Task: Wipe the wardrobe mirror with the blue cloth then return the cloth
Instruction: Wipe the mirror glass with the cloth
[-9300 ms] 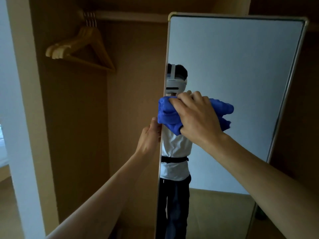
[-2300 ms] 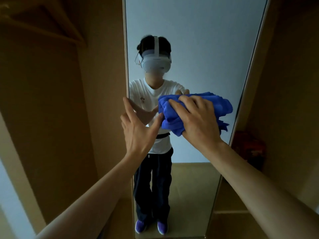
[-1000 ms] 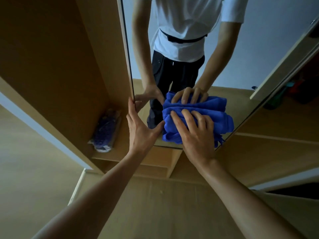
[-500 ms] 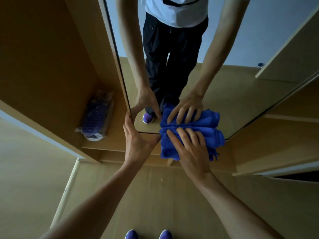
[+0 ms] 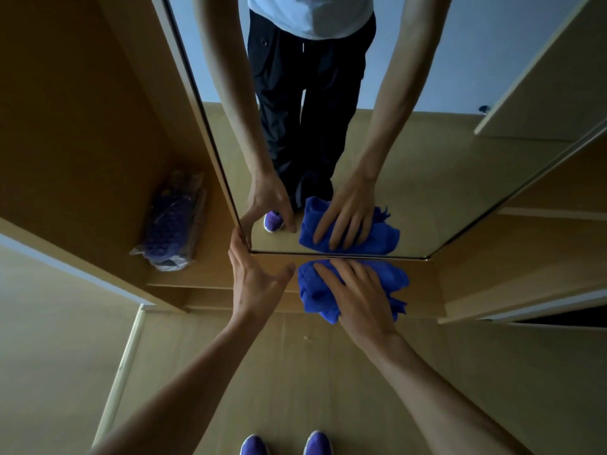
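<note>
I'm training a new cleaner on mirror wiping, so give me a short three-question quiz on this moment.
1. True or false: the right hand presses the blue cloth at the top edge of the mirror.
2. What does the left hand touch? A) the blue cloth B) the mirror's lower left corner C) a hanger
3. Short answer: what lies on the wardrobe floor left of the mirror?
Key: 1 false, the cloth is at the bottom edge. 2 B. 3 a plastic-wrapped bundle.
</note>
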A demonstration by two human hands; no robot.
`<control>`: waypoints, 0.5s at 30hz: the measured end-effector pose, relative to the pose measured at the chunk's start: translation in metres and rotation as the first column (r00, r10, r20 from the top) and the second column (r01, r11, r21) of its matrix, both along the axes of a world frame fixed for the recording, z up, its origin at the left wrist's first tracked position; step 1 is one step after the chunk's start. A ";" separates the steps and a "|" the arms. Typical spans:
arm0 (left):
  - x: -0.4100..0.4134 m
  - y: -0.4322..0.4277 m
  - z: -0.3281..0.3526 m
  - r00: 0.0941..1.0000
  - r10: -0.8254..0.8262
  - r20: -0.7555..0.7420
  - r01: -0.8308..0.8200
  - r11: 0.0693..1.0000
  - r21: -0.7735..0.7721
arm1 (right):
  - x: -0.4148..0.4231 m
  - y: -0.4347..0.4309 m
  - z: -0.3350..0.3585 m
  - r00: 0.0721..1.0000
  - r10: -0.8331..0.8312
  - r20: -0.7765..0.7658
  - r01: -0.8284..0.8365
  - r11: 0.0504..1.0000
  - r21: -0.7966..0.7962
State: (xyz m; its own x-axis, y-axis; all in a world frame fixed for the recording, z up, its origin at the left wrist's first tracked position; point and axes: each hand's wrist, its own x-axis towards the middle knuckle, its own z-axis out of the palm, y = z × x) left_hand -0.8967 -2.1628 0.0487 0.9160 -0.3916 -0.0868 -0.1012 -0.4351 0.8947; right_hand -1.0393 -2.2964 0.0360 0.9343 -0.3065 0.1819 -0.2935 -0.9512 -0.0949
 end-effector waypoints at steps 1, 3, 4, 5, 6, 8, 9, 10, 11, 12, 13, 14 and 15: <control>-0.002 0.001 0.005 1.000 -0.008 -0.010 0.008 1.000 0.023 | -0.003 -0.001 0.007 1.000 -0.001 -0.010 0.001 0.999 0.034; -0.006 0.006 0.016 0.999 -0.024 -0.032 0.026 0.998 0.064 | -0.011 -0.002 0.023 1.000 -0.011 -0.020 0.013 0.998 0.058; -0.009 0.008 0.022 0.999 -0.025 -0.039 0.028 0.996 0.080 | -0.014 -0.002 0.033 1.000 -0.015 -0.024 0.016 0.998 0.054; -0.012 0.009 0.029 0.999 -0.023 -0.045 0.027 0.995 0.095 | -0.016 -0.002 0.043 1.000 -0.017 -0.026 0.018 0.999 0.048; -0.016 0.010 0.037 0.998 -0.021 -0.053 0.026 0.994 0.107 | -0.018 -0.003 0.054 1.000 -0.019 -0.021 0.020 0.999 0.042; -0.025 0.012 0.056 0.998 -0.015 -0.066 0.023 0.993 0.119 | -0.019 -0.003 0.077 1.000 -0.020 -0.010 0.021 0.999 0.032; -0.029 0.012 0.067 0.998 -0.010 -0.065 0.018 0.993 0.118 | -0.019 -0.003 0.090 1.000 -0.017 -0.011 0.017 0.999 0.027; -0.034 0.013 0.079 0.998 -0.010 -0.060 0.017 0.994 0.111 | -0.019 -0.002 0.103 1.000 -0.010 -0.017 0.011 1.000 0.018; -0.039 0.013 0.090 0.999 -0.018 -0.051 0.023 0.995 0.096 | -0.018 -0.001 0.116 1.000 -0.005 -0.013 0.005 1.000 0.002; -0.044 0.014 0.103 0.999 -0.035 -0.038 0.037 0.996 0.075 | -0.018 0.000 0.128 1.000 -0.006 0.005 0.006 1.000 -0.011; -0.047 0.014 0.115 0.998 -0.055 -0.018 0.056 0.997 0.053 | -0.018 0.001 0.140 0.999 -0.013 0.030 0.013 1.000 -0.021; -0.050 0.014 0.127 0.997 -0.079 0.005 0.079 0.996 0.033 | -0.018 0.002 0.153 0.999 -0.023 0.049 0.024 0.999 -0.024; -0.051 0.013 0.140 0.994 -0.100 0.033 0.100 0.995 0.014 | -0.019 0.004 0.167 0.998 -0.027 0.060 0.029 0.999 -0.031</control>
State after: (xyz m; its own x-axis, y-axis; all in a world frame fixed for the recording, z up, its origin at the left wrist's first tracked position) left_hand -0.9480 -2.1494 0.1885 0.8748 -0.4805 -0.0621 -0.1744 -0.4320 0.8849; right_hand -1.0580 -2.2921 0.2028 0.9125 -0.3258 0.2474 -0.3151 -0.9454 -0.0825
